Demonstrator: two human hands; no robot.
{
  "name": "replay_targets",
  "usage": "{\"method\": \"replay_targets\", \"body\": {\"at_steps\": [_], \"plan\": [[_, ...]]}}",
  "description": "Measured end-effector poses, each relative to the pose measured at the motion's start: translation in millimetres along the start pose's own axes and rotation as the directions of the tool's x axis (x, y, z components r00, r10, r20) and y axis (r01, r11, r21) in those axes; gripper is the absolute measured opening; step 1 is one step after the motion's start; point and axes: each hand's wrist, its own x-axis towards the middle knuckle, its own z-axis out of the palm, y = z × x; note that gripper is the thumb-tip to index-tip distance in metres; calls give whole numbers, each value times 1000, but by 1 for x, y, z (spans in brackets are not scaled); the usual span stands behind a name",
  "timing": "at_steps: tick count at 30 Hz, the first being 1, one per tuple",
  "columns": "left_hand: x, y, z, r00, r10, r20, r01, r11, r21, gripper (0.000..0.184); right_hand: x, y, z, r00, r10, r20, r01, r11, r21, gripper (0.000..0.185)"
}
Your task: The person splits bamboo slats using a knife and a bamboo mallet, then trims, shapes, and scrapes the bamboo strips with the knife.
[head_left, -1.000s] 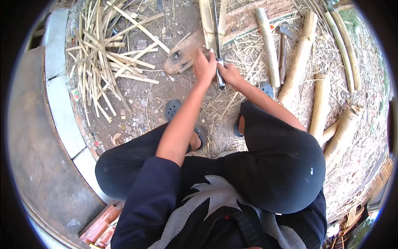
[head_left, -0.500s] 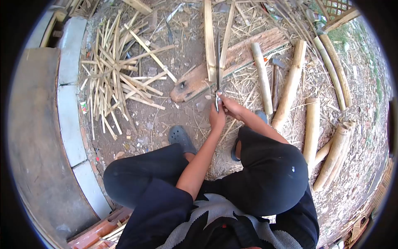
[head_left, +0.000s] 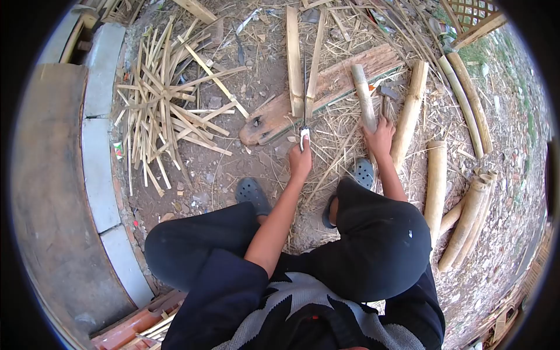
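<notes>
My left hand [head_left: 300, 158] is closed around the white handle of a machete [head_left: 304, 137]. Its long, narrow blade points away from me, between two split bamboo lengths [head_left: 295, 64] whose near ends rest on a weathered wooden plank [head_left: 344, 81]. My right hand [head_left: 380, 137] is at the near end of a short, thick bamboo stick [head_left: 363, 93], with thumb on one side and fingers on the other. The palm hides the stick's lower end. Just beyond those fingers lies a hammer [head_left: 389, 91], its handle partly covered by the hand.
A pile of thin bamboo strips [head_left: 166, 105] spreads on the left. Bamboo poles [head_left: 410, 111] lie on the right, with more poles [head_left: 466, 227] stacked nearer. Shavings litter the ground. A pale block edge [head_left: 100, 169] and brown board [head_left: 49, 192] border the left.
My right hand has left the machete handle and moved right to the short bamboo stick. The left hand still holds the machete, slightly nearer the plank in view.
</notes>
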Motion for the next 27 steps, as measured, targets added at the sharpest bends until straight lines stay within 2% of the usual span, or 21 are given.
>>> {"method": "replay_targets", "body": {"at_steps": [3,6,9,11,14,15,17,19,21,24,26,27], "plan": [[-3,3,3,1000,2,-19,-2,1000,-5,58,-18,8,1,946,135,294,-97,985,-140,57],[-3,1,4,1000,13,-20,-13,1000,22,58,-21,1,2,953,185,240,-154,978,-142,52],[-1,-1,8,999,24,-41,-23,999,34,60,-17,5,13,966,156,207,-176,981,82,48],[3,-10,11,998,43,-55,-41,999,26,63,-9,2,5,951,102,292,-152,976,155,49],[16,-34,23,990,93,-110,-83,992,91,62,22,-30,-44,931,14,364,-155,920,361,52],[16,-33,23,995,56,-79,-50,996,77,61,36,-43,-63,927,-18,375,-162,882,442,53],[15,-30,19,1000,-19,-19,20,998,54,60,69,-63,-95,956,-130,264,2,900,436,56],[12,-26,19,999,-29,-28,31,998,56,60,101,-88,-132,952,-289,102,196,830,521,56],[9,-21,19,999,-33,-29,34,998,51,60,118,-118,-167,966,-258,-18,219,780,587,57],[8,-19,18,999,-25,-27,26,999,31,59,124,-151,-177,949,-205,-240,315,587,746,57],[11,-26,21,999,-10,-39,10,1000,6,58,106,-156,-145,955,-130,-265,294,516,804,57],[6,-24,17,999,-39,-10,39,999,-1,59,89,-142,-92,930,-102,-352,355,492,795,63]]}}
